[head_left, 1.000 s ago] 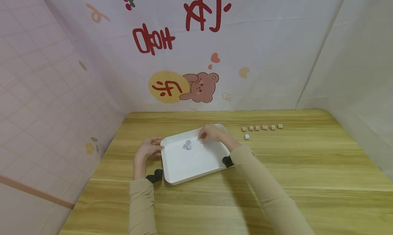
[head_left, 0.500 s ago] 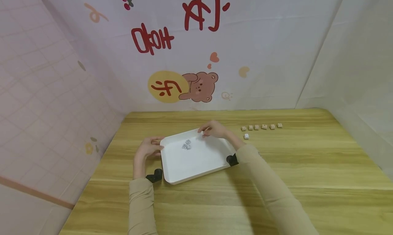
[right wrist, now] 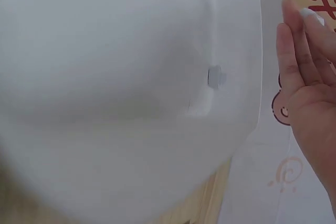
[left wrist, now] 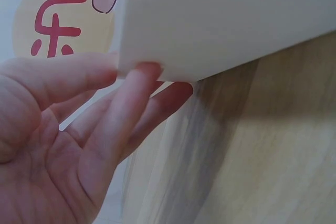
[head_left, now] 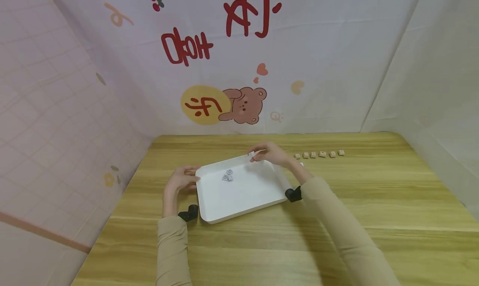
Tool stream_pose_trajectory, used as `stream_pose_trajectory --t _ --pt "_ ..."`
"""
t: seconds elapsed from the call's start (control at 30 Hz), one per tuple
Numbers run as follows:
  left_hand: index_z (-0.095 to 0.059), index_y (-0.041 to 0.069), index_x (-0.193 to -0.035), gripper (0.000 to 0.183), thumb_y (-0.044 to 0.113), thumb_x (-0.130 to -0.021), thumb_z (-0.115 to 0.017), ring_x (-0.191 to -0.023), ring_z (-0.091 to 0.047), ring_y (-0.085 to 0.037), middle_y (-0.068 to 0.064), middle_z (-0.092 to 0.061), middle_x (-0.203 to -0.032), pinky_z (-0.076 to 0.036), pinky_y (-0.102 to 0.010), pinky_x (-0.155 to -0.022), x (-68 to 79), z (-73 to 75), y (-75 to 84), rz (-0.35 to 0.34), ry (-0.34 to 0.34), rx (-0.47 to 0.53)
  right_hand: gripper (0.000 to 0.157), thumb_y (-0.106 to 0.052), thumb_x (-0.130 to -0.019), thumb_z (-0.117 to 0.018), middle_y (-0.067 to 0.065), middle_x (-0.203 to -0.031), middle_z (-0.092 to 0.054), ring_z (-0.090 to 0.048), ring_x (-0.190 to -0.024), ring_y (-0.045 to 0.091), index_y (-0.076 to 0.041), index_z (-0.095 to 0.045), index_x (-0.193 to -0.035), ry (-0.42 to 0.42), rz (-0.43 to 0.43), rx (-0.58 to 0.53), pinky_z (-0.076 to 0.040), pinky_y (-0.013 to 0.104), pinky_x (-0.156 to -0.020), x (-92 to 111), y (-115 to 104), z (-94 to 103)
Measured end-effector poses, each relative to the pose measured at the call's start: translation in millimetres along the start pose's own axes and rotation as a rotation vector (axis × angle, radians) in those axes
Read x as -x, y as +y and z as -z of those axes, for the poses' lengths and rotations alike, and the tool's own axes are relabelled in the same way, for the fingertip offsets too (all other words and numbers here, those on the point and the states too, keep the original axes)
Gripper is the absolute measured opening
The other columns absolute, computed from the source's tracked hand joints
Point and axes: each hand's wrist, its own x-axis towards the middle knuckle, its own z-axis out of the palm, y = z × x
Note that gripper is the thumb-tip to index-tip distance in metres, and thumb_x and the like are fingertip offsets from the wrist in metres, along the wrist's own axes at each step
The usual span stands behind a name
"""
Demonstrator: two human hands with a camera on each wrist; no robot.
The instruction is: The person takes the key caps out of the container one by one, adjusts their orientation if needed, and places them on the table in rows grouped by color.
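A white tray (head_left: 243, 194) lies on the wooden table, with several white keycaps (head_left: 227, 176) grouped in it left of its middle. My left hand (head_left: 182, 178) holds the tray's left side; in the left wrist view the thumb and fingertips (left wrist: 147, 72) pinch its corner. Over the tray's far rim, my right hand (head_left: 271, 153) pinches a small white keycap (right wrist: 314, 16) between thumb and fingers. Another keycap (right wrist: 215, 77) lies inside the tray near its wall in the right wrist view, mostly behind the hand in the head view.
A row of several beige keycaps (head_left: 313, 155) runs along the table's back right. One white keycap (head_left: 301, 164) in front of the row is partly hidden by the right wrist. A printed cloth (head_left: 329, 70) hangs behind the table (head_left: 393, 219).
My right hand has lifted a keycap from inside the tray and moved it up and right to the far rim. My left hand has stayed on the tray's left side.
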Motion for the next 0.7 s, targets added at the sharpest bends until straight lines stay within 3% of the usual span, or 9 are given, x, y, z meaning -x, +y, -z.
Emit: stream_pose_trajectory --t 0.2,0.43,0.7 --pt "-0.044 -0.001 -0.139 0.052 -0.004 -0.09 -0.058 -0.087 -0.068 -0.019 -0.032 -0.049 -0.134 -0.059 -0.021 -0.063 0.5 -0.3 0.8 -0.001 -0.004 0.002 0.031 -0.012 -0.092 -0.062 0.018 -0.119 -0.065 -0.067 -0.103 0.02 -0.006 -0.062 -0.122 0.054 -0.03 -0.01 -0.051 0.043 -0.101 15 0 12.8" --pt "-0.043 -0.003 -0.139 0.053 -0.005 -0.088 -0.06 -0.088 -0.069 -0.022 -0.034 -0.049 -0.133 -0.06 -0.023 -0.063 1.4 1.0 0.6 -0.015 -0.02 0.017 0.034 -0.017 -0.09 -0.065 0.011 -0.103 -0.073 -0.069 -0.099 0.02 -0.006 -0.063 -0.122 0.17 -0.025 -0.04 -0.049 0.042 -0.103 35 10 33.0" --pt "-0.049 -0.001 -0.135 0.051 -0.003 -0.087 -0.063 -0.083 -0.068 -0.016 -0.032 -0.053 -0.129 -0.06 -0.022 -0.064 4.5 3.4 1.7 -0.023 -0.038 0.046 0.035 -0.024 -0.091 -0.065 0.013 -0.12 -0.066 -0.063 -0.096 0.003 -0.008 -0.063 -0.122 0.277 -0.012 0.089 -0.055 0.044 -0.089 67 31 56.3"
